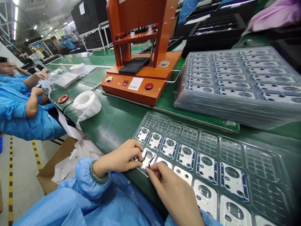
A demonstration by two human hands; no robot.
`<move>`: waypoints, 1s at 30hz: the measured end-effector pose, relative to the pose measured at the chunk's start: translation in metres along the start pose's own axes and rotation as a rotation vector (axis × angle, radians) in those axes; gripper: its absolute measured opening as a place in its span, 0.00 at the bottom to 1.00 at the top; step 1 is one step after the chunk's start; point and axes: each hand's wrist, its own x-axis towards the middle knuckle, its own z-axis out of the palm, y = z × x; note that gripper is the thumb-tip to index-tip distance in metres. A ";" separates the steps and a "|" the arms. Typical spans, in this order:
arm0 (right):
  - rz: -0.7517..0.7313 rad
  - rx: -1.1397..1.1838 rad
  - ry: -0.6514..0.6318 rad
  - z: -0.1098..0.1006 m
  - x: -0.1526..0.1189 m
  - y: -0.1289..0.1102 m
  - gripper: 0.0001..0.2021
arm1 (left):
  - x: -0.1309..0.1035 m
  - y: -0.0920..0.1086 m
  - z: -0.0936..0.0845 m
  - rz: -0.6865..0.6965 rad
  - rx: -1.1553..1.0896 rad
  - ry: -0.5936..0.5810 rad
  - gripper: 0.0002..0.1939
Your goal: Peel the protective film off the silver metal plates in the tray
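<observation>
Inside clear tray (231, 153), silvery plates (207, 169)

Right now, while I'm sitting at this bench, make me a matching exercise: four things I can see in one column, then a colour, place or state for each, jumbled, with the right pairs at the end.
Things:
1. Left hand
2. Press
3. Paper roll
4. Stack of trays

Descriptions:
A. Orange, with a round red button
B. Clear plastic, with silver plates in the top one
C. Green band around the wrist
D. White, left of the press in the picture

Right pairs: 1-C, 2-A, 3-D, 4-B
</observation>
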 end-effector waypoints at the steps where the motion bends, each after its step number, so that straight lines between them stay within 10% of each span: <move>1: -0.031 0.031 0.056 0.001 -0.003 0.001 0.10 | -0.001 -0.001 0.001 0.011 -0.021 0.018 0.03; 18: 0.015 0.416 0.390 -0.003 -0.016 -0.010 0.05 | 0.000 0.007 0.022 0.223 -0.088 0.469 0.03; 25: 0.044 0.392 0.537 -0.002 -0.020 -0.013 0.01 | -0.003 0.011 0.029 0.388 0.016 0.578 0.20; 30: 0.032 0.357 0.571 -0.004 -0.021 -0.016 0.04 | -0.001 0.017 0.035 0.201 -0.355 0.591 0.26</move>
